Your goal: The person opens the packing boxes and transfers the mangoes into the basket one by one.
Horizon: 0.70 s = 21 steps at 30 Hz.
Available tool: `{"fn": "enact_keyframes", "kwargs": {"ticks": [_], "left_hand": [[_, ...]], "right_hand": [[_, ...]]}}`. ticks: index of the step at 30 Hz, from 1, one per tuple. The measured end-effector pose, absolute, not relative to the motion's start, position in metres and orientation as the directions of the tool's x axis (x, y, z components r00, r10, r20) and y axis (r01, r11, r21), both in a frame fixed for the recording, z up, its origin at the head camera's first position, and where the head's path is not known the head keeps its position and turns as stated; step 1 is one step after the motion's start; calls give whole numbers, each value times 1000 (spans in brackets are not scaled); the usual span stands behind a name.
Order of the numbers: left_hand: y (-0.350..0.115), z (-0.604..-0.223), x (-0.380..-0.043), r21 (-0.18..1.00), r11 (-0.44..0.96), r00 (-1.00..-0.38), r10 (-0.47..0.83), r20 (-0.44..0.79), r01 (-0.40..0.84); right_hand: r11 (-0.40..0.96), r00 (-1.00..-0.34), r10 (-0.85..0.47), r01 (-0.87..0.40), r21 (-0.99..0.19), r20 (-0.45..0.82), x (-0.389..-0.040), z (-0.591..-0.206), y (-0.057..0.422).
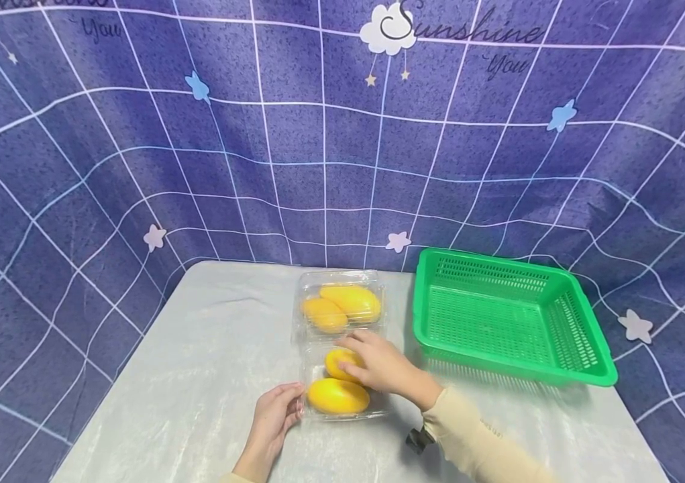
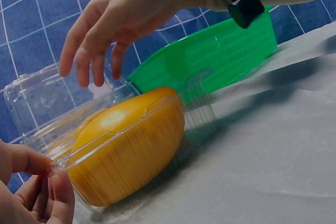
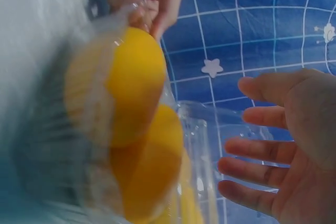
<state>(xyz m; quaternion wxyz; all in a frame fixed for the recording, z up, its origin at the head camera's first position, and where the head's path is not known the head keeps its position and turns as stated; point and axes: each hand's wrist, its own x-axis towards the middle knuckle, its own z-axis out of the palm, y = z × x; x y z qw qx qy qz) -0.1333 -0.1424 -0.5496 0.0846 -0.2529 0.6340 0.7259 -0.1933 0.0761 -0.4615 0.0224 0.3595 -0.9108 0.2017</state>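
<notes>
An open clear plastic box (image 1: pixel 348 417) holds two yellow mangoes, a nearer mango (image 1: pixel 338 396) lying lengthwise and a second mango (image 1: pixel 335 363) behind it. My left hand (image 1: pixel 276 414) pinches the box's left edge between thumb and fingers, as the left wrist view also shows. My right hand (image 1: pixel 381 362) is over the box and partly covers the second mango in the head view. In the right wrist view its fingers (image 3: pixel 257 153) are spread and hold nothing. Just beyond, two more mangoes (image 1: pixel 351 302) are seen through clear plastic (image 1: pixel 342 275).
A green slotted basket (image 1: pixel 511 369) stands at the right on the pale tabletop (image 1: pixel 197 362). A blue patterned curtain (image 1: pixel 294 134) hangs behind and along the sides. The right wrist carries a small black device (image 1: pixel 419 440).
</notes>
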Motion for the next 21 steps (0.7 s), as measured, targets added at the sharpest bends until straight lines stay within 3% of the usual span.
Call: {"fn": "enact_keyframes", "kwargs": {"ticks": [11, 21], "left_hand": [[-142, -550, -133, 876, -195, -857, -196, -476, -442], [-142, -549, -133, 877, -184, -857, -200, -475, -443]], "right_hand": [[604, -669, -715, -737, -302, 202, -181, -479, 71], [607, -662, -732, -740, -288, 159, -169, -490, 67]]}}
